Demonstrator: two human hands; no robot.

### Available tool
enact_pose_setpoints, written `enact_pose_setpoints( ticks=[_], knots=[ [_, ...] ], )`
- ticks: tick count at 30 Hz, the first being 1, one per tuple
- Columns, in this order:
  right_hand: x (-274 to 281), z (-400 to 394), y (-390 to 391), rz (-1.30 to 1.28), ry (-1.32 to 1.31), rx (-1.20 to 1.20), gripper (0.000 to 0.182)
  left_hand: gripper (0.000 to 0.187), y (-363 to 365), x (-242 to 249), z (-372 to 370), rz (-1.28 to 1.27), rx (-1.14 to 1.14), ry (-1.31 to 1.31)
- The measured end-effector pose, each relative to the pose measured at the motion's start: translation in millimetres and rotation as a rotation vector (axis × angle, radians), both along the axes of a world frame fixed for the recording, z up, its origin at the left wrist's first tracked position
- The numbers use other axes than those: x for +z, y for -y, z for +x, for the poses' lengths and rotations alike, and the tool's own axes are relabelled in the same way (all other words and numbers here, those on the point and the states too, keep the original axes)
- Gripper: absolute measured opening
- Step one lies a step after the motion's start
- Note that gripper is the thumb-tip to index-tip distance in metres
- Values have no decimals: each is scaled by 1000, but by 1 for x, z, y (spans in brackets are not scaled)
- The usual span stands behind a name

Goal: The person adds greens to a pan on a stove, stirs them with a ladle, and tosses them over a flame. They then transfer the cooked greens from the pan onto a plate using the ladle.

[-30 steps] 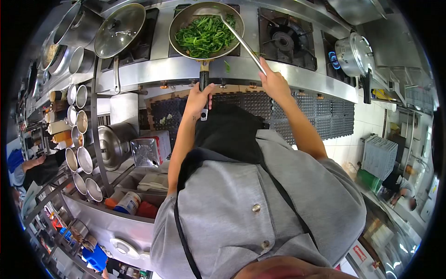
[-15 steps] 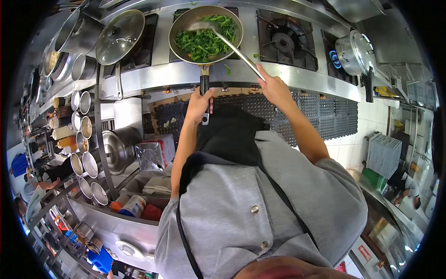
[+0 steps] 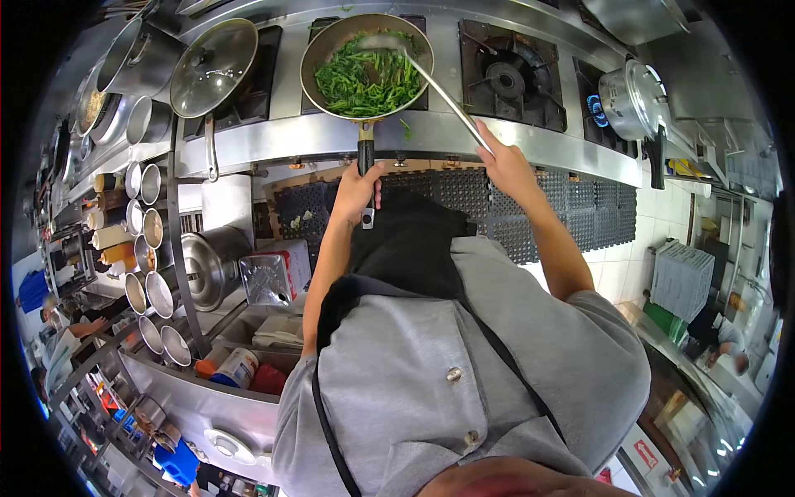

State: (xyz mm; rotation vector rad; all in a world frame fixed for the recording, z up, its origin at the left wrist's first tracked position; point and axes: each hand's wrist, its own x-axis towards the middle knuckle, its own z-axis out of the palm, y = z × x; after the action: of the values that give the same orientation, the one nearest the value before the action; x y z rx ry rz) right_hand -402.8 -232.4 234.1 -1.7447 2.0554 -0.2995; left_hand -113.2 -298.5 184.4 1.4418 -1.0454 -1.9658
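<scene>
A frying pan [image 3: 308, 81] with leafy greens [image 3: 356, 87] in it rests on a burner at the back centre. My left hand [image 3: 356, 192] is closed around the pan's black handle [image 3: 366, 157]. My right hand [image 3: 511, 171] grips the end of a long-handled metal cooking spoon [image 3: 447, 101], its shaft slanting up and left into the pan. The spoon's blurred head lies among the greens on the pan's far side. A small green scrap [image 3: 406, 128] lies on the steel stove front [image 3: 489, 132], right of the pan handle.
A lidded pan [image 3: 214, 66] stands on the left burner. To the right are a bare burner [image 3: 507, 79] and a pressure cooker [image 3: 633, 99] beside a blue flame [image 3: 595, 108]. Several metal cups [image 3: 159, 294] line the left rack. People work at the far left and right edges.
My right hand and the spoon have shifted right and slightly toward me. The greens have been stirred and lie differently, with bare pan showing near the middle. My left hand stays on the handle.
</scene>
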Motion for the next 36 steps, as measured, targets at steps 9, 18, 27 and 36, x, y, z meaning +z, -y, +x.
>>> enact_pose_setpoints(
  ticks=[9,18,27,36],
  knots=[
    [-4,-1,-38,-175,276,190,52,23,1,3,2,12,-7,3],
    [-19,26,33,-72,147,-129,57,20,2,3,1,1,6,14],
    [9,-34,-6,10,116,189,60,21,4,5,2,10,-12,12],
    [-15,-19,29,11,102,216,58,21,5,7,-2,14,9,-31]
  ],
)
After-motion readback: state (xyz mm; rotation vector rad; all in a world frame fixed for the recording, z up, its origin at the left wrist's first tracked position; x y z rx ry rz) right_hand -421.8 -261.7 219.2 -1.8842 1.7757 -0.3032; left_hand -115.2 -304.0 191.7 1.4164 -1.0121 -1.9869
